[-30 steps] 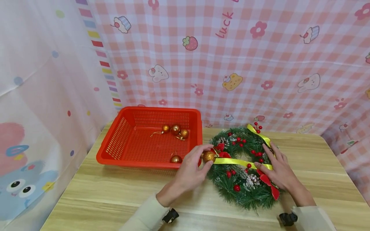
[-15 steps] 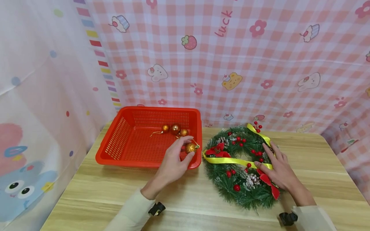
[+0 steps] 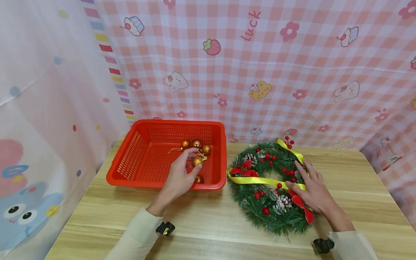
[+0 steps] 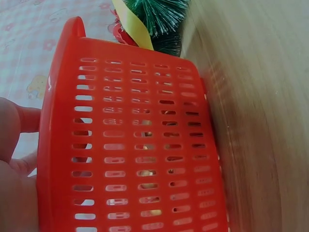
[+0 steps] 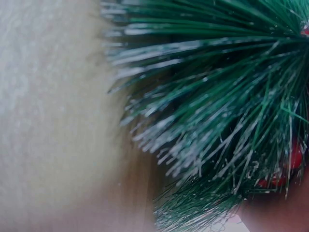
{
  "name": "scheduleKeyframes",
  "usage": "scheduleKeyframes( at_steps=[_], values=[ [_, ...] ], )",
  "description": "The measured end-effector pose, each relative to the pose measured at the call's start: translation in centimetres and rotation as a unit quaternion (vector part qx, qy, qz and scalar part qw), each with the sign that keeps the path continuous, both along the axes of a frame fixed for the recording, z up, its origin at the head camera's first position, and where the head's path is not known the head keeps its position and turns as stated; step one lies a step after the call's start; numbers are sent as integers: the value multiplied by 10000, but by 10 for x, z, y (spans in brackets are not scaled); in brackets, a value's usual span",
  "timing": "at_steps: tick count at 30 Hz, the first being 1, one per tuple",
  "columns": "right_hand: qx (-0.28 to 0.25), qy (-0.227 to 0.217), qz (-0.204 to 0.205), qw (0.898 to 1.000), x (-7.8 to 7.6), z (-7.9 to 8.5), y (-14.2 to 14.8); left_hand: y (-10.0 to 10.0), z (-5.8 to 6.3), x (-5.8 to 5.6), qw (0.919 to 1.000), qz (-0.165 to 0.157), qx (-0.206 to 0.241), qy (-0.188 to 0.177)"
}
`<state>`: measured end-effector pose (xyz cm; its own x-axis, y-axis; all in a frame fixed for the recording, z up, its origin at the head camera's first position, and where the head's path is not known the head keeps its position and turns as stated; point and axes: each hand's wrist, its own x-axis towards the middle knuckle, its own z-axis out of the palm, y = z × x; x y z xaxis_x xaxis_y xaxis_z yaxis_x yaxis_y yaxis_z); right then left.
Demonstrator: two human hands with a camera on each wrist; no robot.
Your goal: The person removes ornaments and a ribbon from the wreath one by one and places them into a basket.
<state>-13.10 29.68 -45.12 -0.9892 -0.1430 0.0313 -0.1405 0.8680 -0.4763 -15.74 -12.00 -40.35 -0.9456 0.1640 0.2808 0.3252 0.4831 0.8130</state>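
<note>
A glittery gold Christmas ball (image 3: 196,161) is between the thumb and fingers of my left hand (image 3: 182,175), which pinches it over the red plastic basket (image 3: 146,184). In the left wrist view, the basket's slotted wall (image 4: 135,125) hides the ball; only part of the hand shows at the left edge. My right hand (image 3: 313,189) rests on the right side of a green Christmas wreath (image 3: 260,216), fingers extended, beside a yellow ribbon (image 3: 256,180) lying across it. Up close, the right wrist view shows frosted green needles (image 5: 207,87) and a blurred bit of hand.
Inside the basket lie several more gold balls, among them a shiny one (image 3: 196,144) near the back and another (image 3: 199,179) by the front wall. The wreath carries pinecones (image 3: 283,204), red berries and red bows. A patterned curtain (image 3: 260,65) hangs behind the wooden table (image 3: 227,234).
My left hand has carried the glittery ball from the wreath's left side leftward over the basket. The ribbon's left end now lies uncovered on the wreath. My right hand has stayed put.
</note>
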Motion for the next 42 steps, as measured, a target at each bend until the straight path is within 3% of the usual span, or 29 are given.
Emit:
scheduleKeyframes(
  at_steps=[6, 20, 30, 35, 39, 42],
  values=[
    [-38, -15, -2, 10000, 0, -1, 0, 1, -2, -1, 9998, 43, -64, -207],
    [-55, -3, -6, 10000, 0, 0, 1, 2, -1, -1, 9995, 50, -167, -263],
    [-29, -43, -24, 10000, 0, 0, 0, 7, 0, 0, 9997, -44, -229, -74],
    [-19, -37, -28, 10000, 1, 1, 0, 22, 4, 5, 9993, -227, -303, 40],
    [-20, -29, -31, 10000, 1, 1, 0, 41, 4, 11, 9970, -398, -653, 111],
    [-26, -35, -32, 10000, 0, 0, 0, 52, 3, 15, 9917, -432, -1210, 86]
  ],
)
